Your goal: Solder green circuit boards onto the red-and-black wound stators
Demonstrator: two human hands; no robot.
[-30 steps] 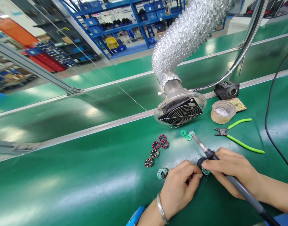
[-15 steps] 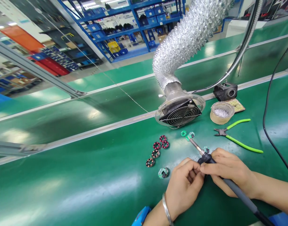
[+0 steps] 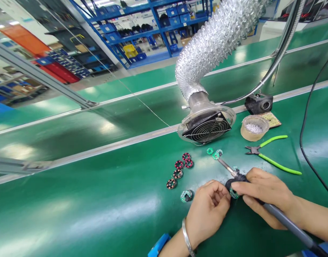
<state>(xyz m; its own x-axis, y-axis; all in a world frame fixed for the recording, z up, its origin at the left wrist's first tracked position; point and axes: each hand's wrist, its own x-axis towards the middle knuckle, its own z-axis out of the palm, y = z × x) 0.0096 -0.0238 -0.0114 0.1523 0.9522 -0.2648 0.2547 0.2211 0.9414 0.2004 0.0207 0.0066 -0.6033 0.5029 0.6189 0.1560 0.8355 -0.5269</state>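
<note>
My right hand (image 3: 271,194) is wrapped round the dark handle of a soldering iron (image 3: 228,167), its metal tip pointing up and left. Under the fingers of that hand shows a small round green board (image 3: 233,193) with dark parts. My left hand (image 3: 210,201), with a bracelet at the wrist, has its fingers pressed together at the left edge of the iron's black collar; what they hold, if anything, is hidden. Left of it lies a ring-shaped piece with a green board (image 3: 186,196). Several wound rings (image 3: 177,174) lie farther up. Green boards (image 3: 215,155) lie near the iron's tip.
A fume extractor (image 3: 208,128) on a silver duct (image 3: 198,60) hangs above the green table (image 3: 99,200). Green-handled pliers (image 3: 278,164), a round tub (image 3: 254,128) and an iron stand (image 3: 258,104) are at the right, beside a black cable (image 3: 301,132).
The fingers of my two hands have moved slightly apart, and a green board now shows under my right fingers. The iron has shifted a little to the right. The whole view has shifted slightly.
</note>
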